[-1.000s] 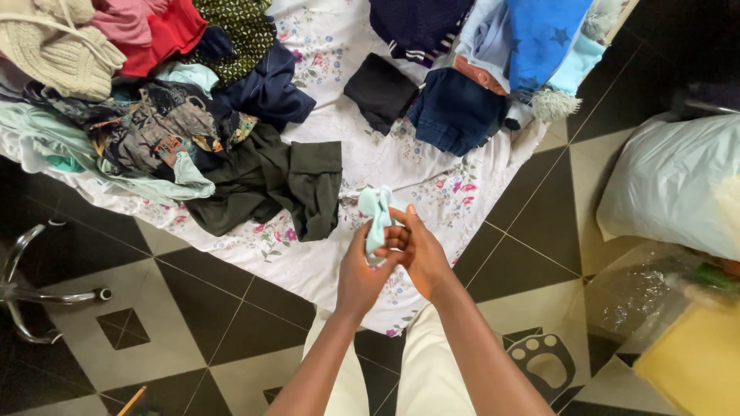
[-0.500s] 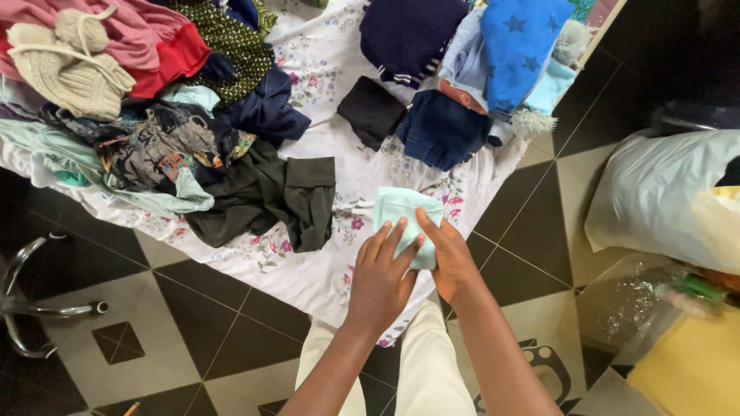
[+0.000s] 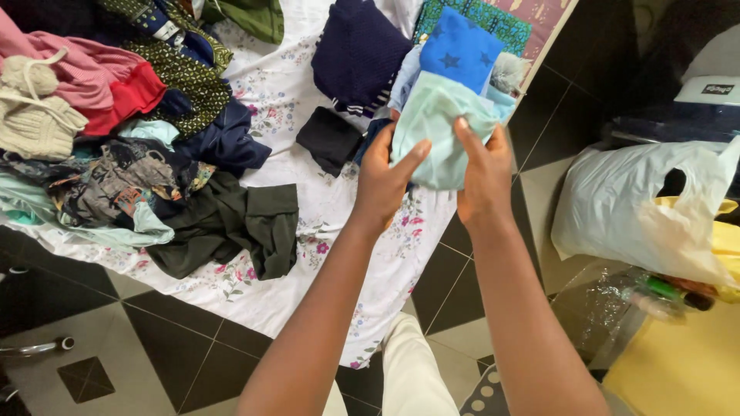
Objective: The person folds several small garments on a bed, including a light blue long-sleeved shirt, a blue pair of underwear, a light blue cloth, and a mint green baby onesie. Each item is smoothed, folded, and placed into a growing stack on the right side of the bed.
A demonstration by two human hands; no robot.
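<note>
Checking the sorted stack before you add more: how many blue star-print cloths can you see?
1. The star cloth lies on the stack at the sheet's far right edge, just beyond the mint cloth both hands hold. Others may be hidden under it.

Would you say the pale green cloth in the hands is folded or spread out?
Folded: the pale green cloth forms a compact bundle gripped between the left hand and right hand, not laid flat.
</note>
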